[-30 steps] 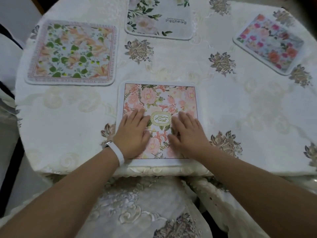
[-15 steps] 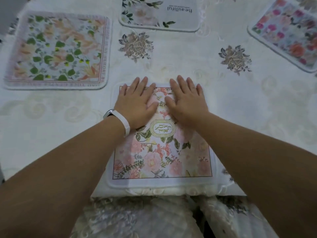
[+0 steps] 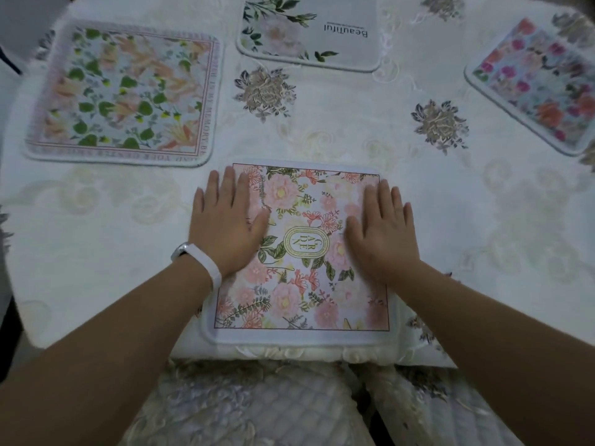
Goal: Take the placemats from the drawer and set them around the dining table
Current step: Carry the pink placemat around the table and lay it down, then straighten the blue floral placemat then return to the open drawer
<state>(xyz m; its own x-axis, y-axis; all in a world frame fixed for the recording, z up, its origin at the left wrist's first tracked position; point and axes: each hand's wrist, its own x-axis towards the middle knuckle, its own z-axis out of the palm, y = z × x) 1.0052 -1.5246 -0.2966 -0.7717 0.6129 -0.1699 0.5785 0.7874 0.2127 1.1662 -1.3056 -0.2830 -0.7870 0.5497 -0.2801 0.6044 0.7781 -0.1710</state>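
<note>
A pink floral placemat (image 3: pixel 302 294) with a gold oval label lies flat at the near edge of the round dining table (image 3: pixel 370 149). My left hand (image 3: pixel 227 225) rests flat on its left side, fingers straight, a white band on the wrist. My right hand (image 3: pixel 384 231) lies flat on its right side, fingers straight. Three more placemats lie around the table: a green-leaf one (image 3: pixel 122 94) at the far left, a white one printed "Beautiful" (image 3: pixel 309 27) at the top middle, and a red-and-pink flowered one (image 3: pixel 541 82) at the far right.
A cream embroidered tablecloth (image 3: pixel 96 220) covers the table and hangs over its near edge. A chair with a quilted, embroidered cover (image 3: pixel 251 410) stands right below the near edge. A dark gap shows at the far left of the table.
Both hands slid apart from the mat's far middle to its left and right sides, staying flat on it. The view shifted slightly, showing more of the table.
</note>
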